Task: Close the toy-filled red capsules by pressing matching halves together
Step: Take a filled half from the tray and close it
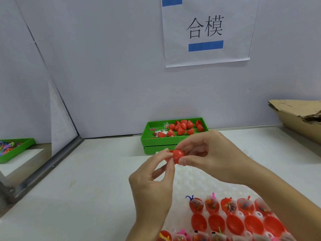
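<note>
Both hands meet above the white table (97, 171), holding one red capsule (177, 156) between them. The left hand (152, 181) pinches its left side with thumb and fingertips; the right hand (208, 153) curls its thumb and fingers round the rounded right half. Whether the two halves are fully seated I cannot tell (the fingers cover the seam).

Below the hands lies a white dimpled tray (196, 178). In its near rows sit red halves stuffed with small bagged toys (212, 205), and just in front of them a row of empty red halves (234, 224).

Behind the hands, against the wall, stands a green tray (156, 140) with a loose heap of red capsules (184, 127). Another green tray (20, 152) of colourful bits sits far left, and a cardboard box (298, 117) far right.
</note>
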Tool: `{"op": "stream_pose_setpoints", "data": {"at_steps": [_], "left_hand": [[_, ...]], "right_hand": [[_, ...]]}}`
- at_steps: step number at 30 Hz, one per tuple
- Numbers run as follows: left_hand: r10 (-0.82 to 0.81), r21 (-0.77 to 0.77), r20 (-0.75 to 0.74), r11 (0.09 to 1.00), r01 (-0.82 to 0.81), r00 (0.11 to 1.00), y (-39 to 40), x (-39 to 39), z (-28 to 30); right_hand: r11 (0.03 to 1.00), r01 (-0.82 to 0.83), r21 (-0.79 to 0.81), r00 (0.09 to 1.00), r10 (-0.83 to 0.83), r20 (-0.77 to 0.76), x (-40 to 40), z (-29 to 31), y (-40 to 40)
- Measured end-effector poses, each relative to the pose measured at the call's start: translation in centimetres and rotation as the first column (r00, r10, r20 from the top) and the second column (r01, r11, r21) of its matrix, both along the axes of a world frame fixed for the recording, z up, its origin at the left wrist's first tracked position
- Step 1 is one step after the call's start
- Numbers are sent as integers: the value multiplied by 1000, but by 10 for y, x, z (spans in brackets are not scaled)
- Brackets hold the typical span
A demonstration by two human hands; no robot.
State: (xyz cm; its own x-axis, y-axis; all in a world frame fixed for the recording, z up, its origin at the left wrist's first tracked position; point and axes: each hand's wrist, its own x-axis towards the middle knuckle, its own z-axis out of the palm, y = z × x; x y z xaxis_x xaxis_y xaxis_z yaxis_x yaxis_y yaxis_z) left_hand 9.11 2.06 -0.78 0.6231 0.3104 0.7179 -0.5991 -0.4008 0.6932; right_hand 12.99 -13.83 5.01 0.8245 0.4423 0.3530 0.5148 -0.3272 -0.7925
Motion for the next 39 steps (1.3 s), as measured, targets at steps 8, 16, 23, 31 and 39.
{"op": "stream_pose_setpoints", "data": {"at_steps": [8, 16, 23, 31, 39], "left_hand": [[-3, -13, -21, 1000, 3, 1000, 1, 1, -2], [0, 151, 21, 988, -3, 1000, 4, 3, 0], [2, 264, 61, 964, -18, 998, 8, 6, 0], [-122, -94, -51, 989, 116, 991, 6, 2, 8], [-367, -264, -147, 909, 321, 918, 9, 5, 11]], "right_hand": [[1000, 8, 8, 1000, -8, -6, 0, 1, 0], [999, 35, 17, 999, -35, -4, 0, 0, -1], [996, 66, 58, 998, -65, -14, 1, 0, 0], [997, 59, 56, 998, -58, -14, 1, -4, 4], [990, 8, 138, 998, 1, -60, 4, -7, 3]]}}
